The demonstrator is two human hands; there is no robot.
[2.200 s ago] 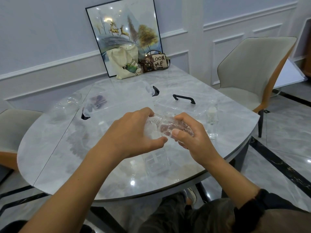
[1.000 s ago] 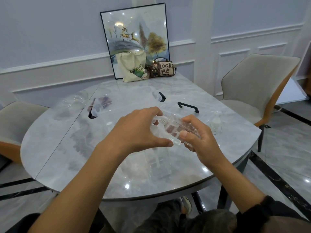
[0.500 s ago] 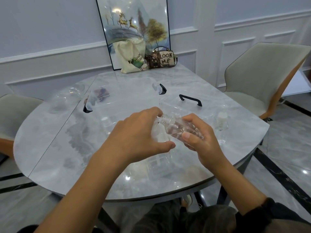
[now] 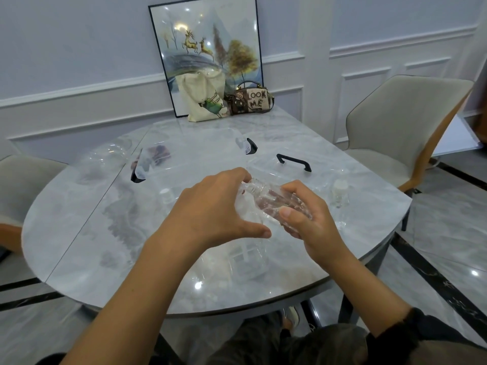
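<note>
Gripping hand, right hand (image 4: 305, 219): fingers and thumb are curled round the body of the small clear bottle (image 4: 274, 202), a full hold.
Left hand (image 4: 210, 209): arched over the bottle's neck end, fingers bent toward the mouth, thumb stretched out below. The fingertips are hidden, so it cannot be told whether they pinch anything.
Bottle position: held in the air above the marble table (image 4: 79, 233), over its near half, lying tilted with the neck toward the left hand.
Bottle contents: cannot be told; the wall is see-through and skin shows behind it.
Large clear box (image 4: 243, 144): on the table beyond the hands, with a black latch at each end.
Box contents: dark purplish items (image 4: 158, 152) at its left end; what they are is unclear.
Lid with black handle (image 4: 293, 162): clear, lying to the right of the box.
White-capped bottle (image 4: 340, 192): upright on the table, right of the hands.
Second capped bottle (image 4: 166, 194): upright, just left of the left hand.
Clear tub (image 4: 247, 259): on the table below the hands; contents not discernible.
Far edge: cream tote bag (image 4: 204, 98) and patterned handbag (image 4: 250, 101), side by side against a framed picture (image 4: 205, 43).
</note>
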